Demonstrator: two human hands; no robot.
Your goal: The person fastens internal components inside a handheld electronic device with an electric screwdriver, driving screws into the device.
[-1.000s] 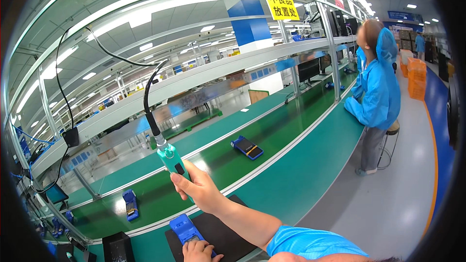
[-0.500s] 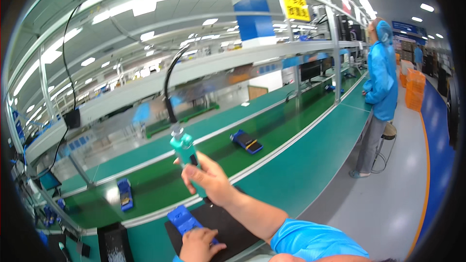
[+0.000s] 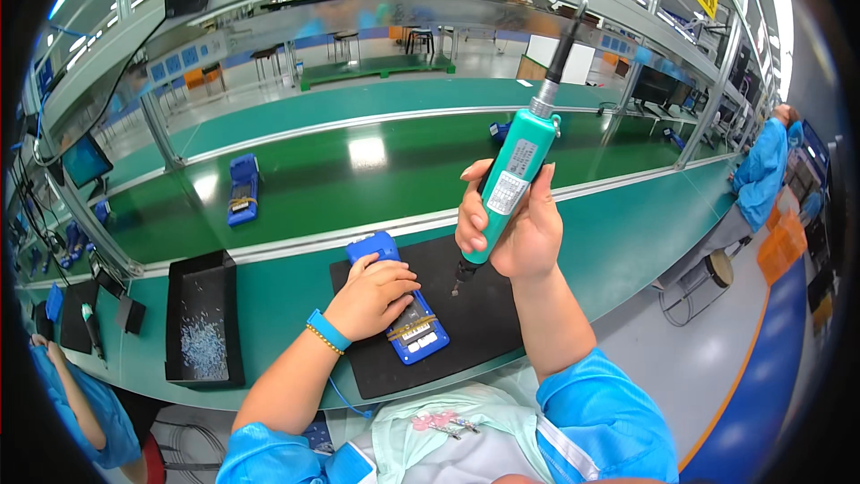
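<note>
My left hand lies over the middle of a blue handheld terminal, its fingers bent across the casing and holding it on a black mat. A yellowish band wraps the terminal's near end; its middle is hidden under the hand. In my right hand is a teal electric screwdriver, tilted with its cable end up and away. Its bit points down above the mat, to the right of the terminal and apart from it. Whether a screw sits on the bit is too small to tell.
Left of the mat stands a black tray holding many small pieces. Another blue terminal rests on the green conveyor. A second screwdriver lies far left, near a co-worker's arm. Another person stands at the far right.
My view has turned left and down. The right hand has turned the screwdriver so its cable end leans right. My left hand now lies more fully over the terminal.
</note>
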